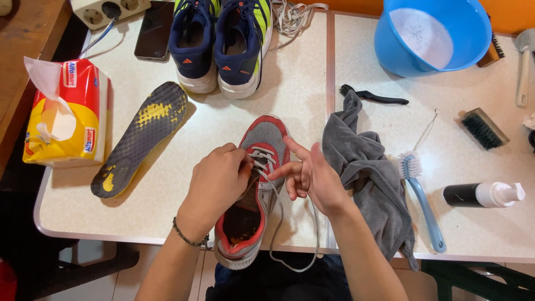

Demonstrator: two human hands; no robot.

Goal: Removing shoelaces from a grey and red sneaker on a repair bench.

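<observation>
We saw a grey mesh sneaker [257,178] with red fabric trim and matt woven laces [278,223]. Beside it lay a soft grey cloth [368,173], rumpled and matt. The table [167,217] looked like smooth speckled laminate. The blue basin [390,50] was glossy plastic, the insole [142,136] dull, pitted foam, the tissue pack [75,117] shiny film.

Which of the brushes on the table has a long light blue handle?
The white-bristled brush with the light blue handle, lying just right of the grey cloth. The wooden block brush with dark bristles has no handle; the small black brush is all black.
</observation>
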